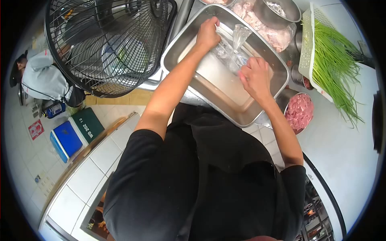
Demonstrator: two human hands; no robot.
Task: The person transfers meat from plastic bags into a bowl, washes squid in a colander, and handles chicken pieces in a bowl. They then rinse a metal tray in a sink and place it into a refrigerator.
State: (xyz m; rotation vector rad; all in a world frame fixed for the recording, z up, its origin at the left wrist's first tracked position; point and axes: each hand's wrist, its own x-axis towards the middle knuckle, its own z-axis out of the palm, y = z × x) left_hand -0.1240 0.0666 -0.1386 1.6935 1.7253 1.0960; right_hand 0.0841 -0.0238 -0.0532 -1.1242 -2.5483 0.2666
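Observation:
A clear plastic bag (230,55), crumpled and stretched out, lies across the rectangular metal tray (237,114) in front of me. The fingers of my left hand (207,36) are curled closed at the bag's far-left end, near the tray's back wall. At the other end, my right hand (256,76) is closed on the plastic, its knuckles up. A twisted tuft of the plastic stands up between the hands. The tray bottom looks pale and wet. My fingertips are partly hidden.
To the left stands a black-caged fan (108,48). Raw pale meat (277,37) and a metal bowl (277,14) sit behind the tray. On the right are a bowl of pink sliced meat (299,112) and green stalks (331,60) in a white basket (306,44).

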